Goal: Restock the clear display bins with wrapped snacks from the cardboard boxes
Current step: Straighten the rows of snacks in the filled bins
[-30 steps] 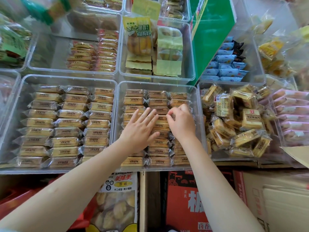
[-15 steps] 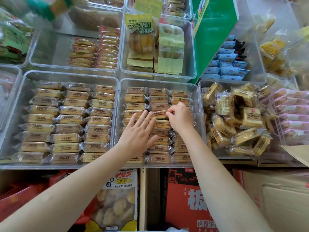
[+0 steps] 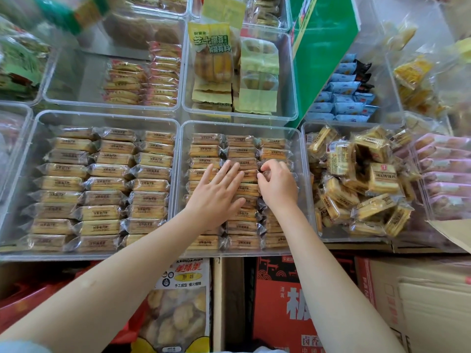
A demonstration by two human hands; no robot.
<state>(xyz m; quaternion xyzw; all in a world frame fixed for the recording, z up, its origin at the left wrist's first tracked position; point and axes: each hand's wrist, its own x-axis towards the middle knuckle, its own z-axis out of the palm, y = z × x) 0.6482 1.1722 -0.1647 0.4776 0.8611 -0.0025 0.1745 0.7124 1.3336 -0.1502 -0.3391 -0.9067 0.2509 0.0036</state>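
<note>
Inside the middle clear bin (image 3: 303, 179): left hand (image 3: 216, 194) pressed flat, fingers straight, on wrapped snacks (image 3: 244, 174); right hand (image 3: 277, 184), nearer, pinched a wrapper end, long axis running leftward from fingertips (image 3: 263, 174).

Glossy clear plastic forms the middle display bin (image 3: 303, 189), its snacks (image 3: 244, 226) wrapped in shiny crinkled film; below it, a matt cardboard box (image 3: 430, 301).

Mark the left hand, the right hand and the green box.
left hand (image 3: 212, 197): head view, back of the hand, flat on the snacks.
right hand (image 3: 279, 187): head view, back of the hand.
green box (image 3: 323, 47): head view, its broad green side.
</note>
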